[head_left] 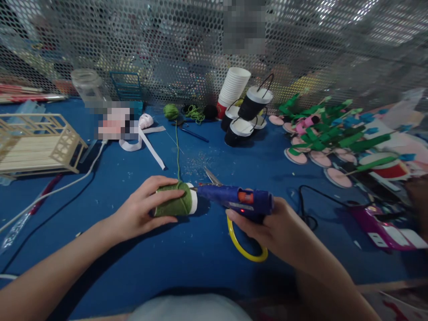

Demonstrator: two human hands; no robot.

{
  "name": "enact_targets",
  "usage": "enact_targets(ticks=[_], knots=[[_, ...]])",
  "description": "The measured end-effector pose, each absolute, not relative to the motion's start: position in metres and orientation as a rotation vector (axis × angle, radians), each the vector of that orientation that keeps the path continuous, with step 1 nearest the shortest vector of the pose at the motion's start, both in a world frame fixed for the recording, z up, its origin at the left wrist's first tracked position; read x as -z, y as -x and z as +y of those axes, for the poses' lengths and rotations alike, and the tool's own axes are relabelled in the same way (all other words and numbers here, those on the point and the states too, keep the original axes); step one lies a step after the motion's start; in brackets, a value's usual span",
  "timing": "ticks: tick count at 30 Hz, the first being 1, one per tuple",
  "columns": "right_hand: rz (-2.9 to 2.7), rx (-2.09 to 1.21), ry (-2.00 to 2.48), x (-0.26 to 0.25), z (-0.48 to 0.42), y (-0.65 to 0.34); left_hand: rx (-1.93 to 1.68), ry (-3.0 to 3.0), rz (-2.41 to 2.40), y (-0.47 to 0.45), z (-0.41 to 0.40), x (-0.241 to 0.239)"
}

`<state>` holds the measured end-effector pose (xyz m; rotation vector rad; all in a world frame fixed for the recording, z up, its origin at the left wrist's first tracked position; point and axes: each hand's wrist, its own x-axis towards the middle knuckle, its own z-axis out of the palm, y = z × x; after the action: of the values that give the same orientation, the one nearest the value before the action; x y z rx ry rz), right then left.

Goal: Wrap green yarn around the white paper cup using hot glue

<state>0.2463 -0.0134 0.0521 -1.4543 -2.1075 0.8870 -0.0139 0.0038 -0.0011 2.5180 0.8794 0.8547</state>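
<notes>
My left hand [147,200] is wrapped around a paper cup [193,201] lying on its side, most of it covered in green yarn [174,203]. A strand of that yarn runs up the table to a green ball [170,111]. In my right hand [267,223] is a blue hot glue gun [234,198] with a red light on its side. Its nozzle points left and meets the cup near the edge of the yarn; whether it touches is hard to tell. Beneath the gun lie scissors with a yellow handle [247,252], partly hidden.
Stacked white cups [235,87] and black-wrapped cups [253,103] stand at the back. Green craft pieces on pink round bases [337,176] crowd the right, beside a purple power strip [381,229]. A wooden stick model [36,147], white cable [67,180] and white ribbon [152,149] lie left.
</notes>
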Motion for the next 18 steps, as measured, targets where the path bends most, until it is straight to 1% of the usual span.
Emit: enact_targets(ticks=[9, 18], knots=[[-2.091, -0.931, 1.466, -0.049, -0.0099, -0.2457, -0.847, -2.661, 0.796, 0.0129, 0.0053, 0.0023], [-2.075, -0.926, 1.443, -0.0495, -0.011, -0.2466, -0.839, -2.665, 0.782, 0.0143, 0.005, 0.001]])
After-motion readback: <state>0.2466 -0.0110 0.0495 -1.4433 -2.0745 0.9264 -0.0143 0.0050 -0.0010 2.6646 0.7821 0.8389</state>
